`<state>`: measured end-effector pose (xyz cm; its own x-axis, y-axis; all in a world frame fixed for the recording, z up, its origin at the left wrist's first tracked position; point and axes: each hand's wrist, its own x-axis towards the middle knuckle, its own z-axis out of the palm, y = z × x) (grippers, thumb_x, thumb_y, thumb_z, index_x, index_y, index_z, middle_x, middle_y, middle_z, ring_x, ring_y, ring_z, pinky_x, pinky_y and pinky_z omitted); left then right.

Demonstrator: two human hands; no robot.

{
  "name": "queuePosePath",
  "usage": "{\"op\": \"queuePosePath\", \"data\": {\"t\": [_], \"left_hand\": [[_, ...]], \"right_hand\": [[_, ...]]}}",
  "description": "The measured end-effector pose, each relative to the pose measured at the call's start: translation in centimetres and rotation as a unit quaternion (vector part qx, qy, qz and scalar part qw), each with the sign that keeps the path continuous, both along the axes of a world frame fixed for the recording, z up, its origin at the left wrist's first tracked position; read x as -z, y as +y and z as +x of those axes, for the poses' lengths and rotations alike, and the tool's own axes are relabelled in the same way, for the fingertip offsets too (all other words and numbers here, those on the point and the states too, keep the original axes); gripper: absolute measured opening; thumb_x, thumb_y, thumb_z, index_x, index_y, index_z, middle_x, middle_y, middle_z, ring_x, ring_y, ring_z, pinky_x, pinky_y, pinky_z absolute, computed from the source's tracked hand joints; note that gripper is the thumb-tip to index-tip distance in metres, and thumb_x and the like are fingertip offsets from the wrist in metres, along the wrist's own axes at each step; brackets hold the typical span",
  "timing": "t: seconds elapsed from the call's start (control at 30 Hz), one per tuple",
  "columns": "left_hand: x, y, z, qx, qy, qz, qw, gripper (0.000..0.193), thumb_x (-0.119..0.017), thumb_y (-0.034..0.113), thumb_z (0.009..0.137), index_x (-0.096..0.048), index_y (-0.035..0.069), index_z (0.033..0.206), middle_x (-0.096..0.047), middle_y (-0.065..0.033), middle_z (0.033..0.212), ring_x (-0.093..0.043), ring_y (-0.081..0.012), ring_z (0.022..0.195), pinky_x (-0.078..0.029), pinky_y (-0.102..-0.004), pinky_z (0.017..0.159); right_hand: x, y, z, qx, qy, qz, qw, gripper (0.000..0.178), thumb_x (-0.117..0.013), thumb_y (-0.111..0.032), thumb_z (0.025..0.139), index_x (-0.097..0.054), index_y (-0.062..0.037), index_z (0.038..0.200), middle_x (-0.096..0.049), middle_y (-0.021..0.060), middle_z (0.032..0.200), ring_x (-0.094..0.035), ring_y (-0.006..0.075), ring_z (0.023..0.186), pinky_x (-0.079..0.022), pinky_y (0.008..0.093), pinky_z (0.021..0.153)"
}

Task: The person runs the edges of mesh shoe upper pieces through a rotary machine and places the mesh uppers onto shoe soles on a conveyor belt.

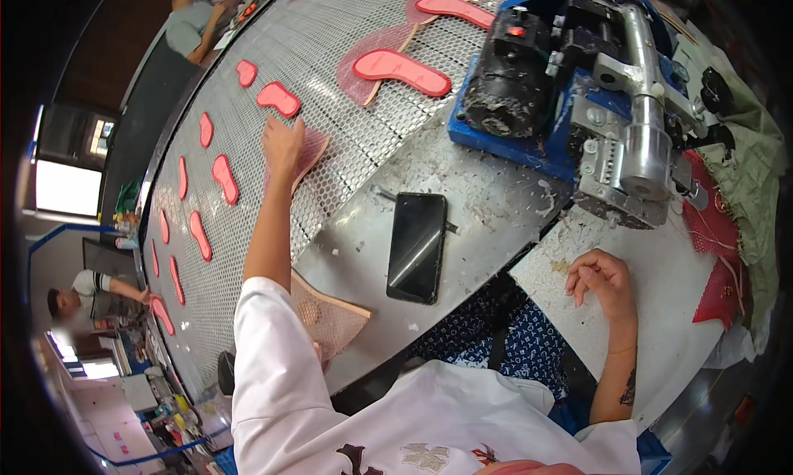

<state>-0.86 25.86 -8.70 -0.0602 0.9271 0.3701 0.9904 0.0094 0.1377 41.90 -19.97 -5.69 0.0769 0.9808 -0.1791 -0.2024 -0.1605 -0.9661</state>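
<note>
Left grip [283,144] outstretched just beside a red sole [279,99] on the mesh [231,245]; cannot tell if pinching it. Right grip [601,281] loosely curled, seemingly empty, by the counter [661,318]. Apparently partway along, with other red soles [225,180] already laid out.

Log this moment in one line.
left hand: by red insole, contact unclear | right hand: loosely curled over worktop | phone: on metal table

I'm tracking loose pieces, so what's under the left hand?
Under the left hand, a translucent pink piece with a tan edge shows beside the wrist, on the perforated surface. Whatever the hand and forearm cover cannot be seen.
</note>
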Motion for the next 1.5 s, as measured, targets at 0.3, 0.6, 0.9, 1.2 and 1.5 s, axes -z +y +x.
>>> {"op": "queuePosePath", "data": {"t": [0.3, 0.6, 0.9, 1.2, 1.5], "left_hand": [[2.0, 8.6, 4.0, -0.155, -0.013, -0.064, 0.986, 0.105, -0.065, 0.06, 0.074, -0.022, -0.009, 0.142, -0.043, -0.0256, 0.139, -0.044, -0.0381, 0.127, -0.039, -0.0475, 0.102], [-3.6, 6.8, -1.4, -0.032, -0.053, -0.067, 0.996, 0.082, -0.063, 0.027, 0.069, -0.033, -0.022, 0.127, -0.056, -0.0375, 0.114, -0.061, -0.0432, 0.104, -0.048, -0.0432, 0.09], [1.2, -10.8, -3.5, 0.232, -0.327, -0.09, 0.912, 0.091, -0.068, 0.014, 0.08, -0.01, -0.008, 0.147, -0.043, -0.0258, 0.136, -0.05, -0.0333, 0.121, -0.039, -0.0347, 0.103], [0.0, -6.3, -0.5, 0.186, -0.254, 0.06, 0.947, 0.09, -0.068, 0.013, 0.079, -0.012, -0.011, 0.145, -0.03, -0.0283, 0.147, -0.034, -0.0378, 0.135, -0.023, -0.037, 0.114], [-0.9, -13.5, 2.3, 0.124, -0.332, 0.034, 0.935, 0.093, -0.071, 0.018, 0.08, -0.011, -0.016, 0.142, -0.036, -0.0333, 0.14, -0.038, -0.039, 0.131, -0.028, -0.0386, 0.111]], "right_hand": [[-1.0, -0.3, -0.6, -0.008, -0.078, -0.045, 0.996, 0.012, -0.056, -0.001, 0.09, -0.065, 0.0024, 0.096, -0.066, 0.0088, 0.077, -0.06, 0.0091, 0.056, -0.049, 0.023, 0.053], [-1.3, 0.1, -0.8, -0.028, -0.089, -0.028, 0.995, 0.011, -0.055, -0.001, 0.09, -0.065, 0.0029, 0.093, -0.067, 0.0092, 0.077, -0.059, 0.0091, 0.057, -0.05, 0.0236, 0.054], [-1.5, -0.3, -1.2, -0.025, -0.128, -0.013, 0.991, 0.013, -0.052, -0.001, 0.092, -0.064, 0.0039, 0.092, -0.064, 0.0068, 0.076, -0.054, 0.0072, 0.056, -0.047, 0.0222, 0.055], [-0.9, -0.7, -1.5, -0.033, -0.116, 0.009, 0.993, 0.012, -0.053, -0.004, 0.092, -0.063, 0.0028, 0.095, -0.063, 0.0057, 0.078, -0.053, 0.0063, 0.057, -0.046, 0.0216, 0.053], [-0.8, -0.9, -1.6, -0.036, -0.14, 0.019, 0.989, 0.012, -0.053, -0.005, 0.093, -0.063, 0.002, 0.094, -0.063, 0.0048, 0.077, -0.053, 0.0063, 0.057, -0.046, 0.0222, 0.052]]}}
